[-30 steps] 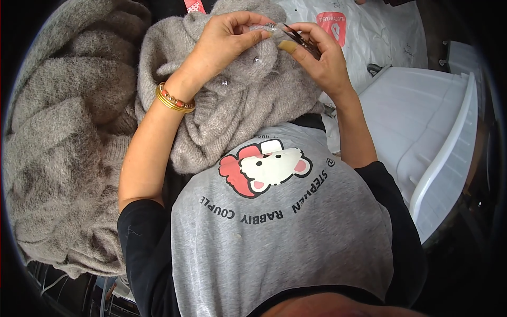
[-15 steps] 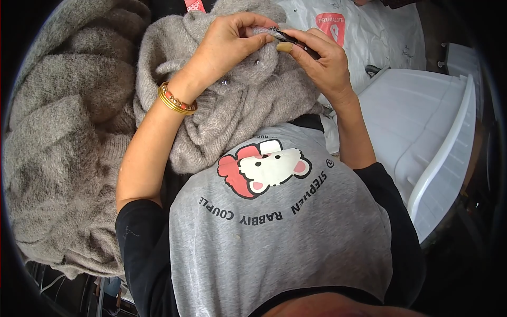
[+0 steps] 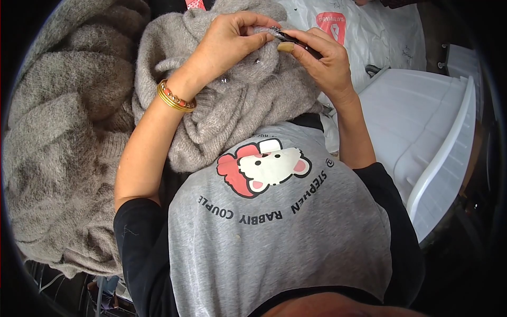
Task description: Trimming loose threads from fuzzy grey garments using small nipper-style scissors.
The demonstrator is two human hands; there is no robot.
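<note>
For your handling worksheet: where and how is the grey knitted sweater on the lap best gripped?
Judging by its pose, pinch the raised fold at the top of the sweater, coming from the left, as the left hand does. The right hand holds a small dark tool at its other side.

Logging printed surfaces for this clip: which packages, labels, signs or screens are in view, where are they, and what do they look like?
Plastic bag: top right, beyond the right hand; white, crinkled, with a red square printed patch.
Shirt print: centre, on the person's grey top; cartoon white animal face with red and pink, dark lettering arched beneath.
No screens or signs visible.
</note>
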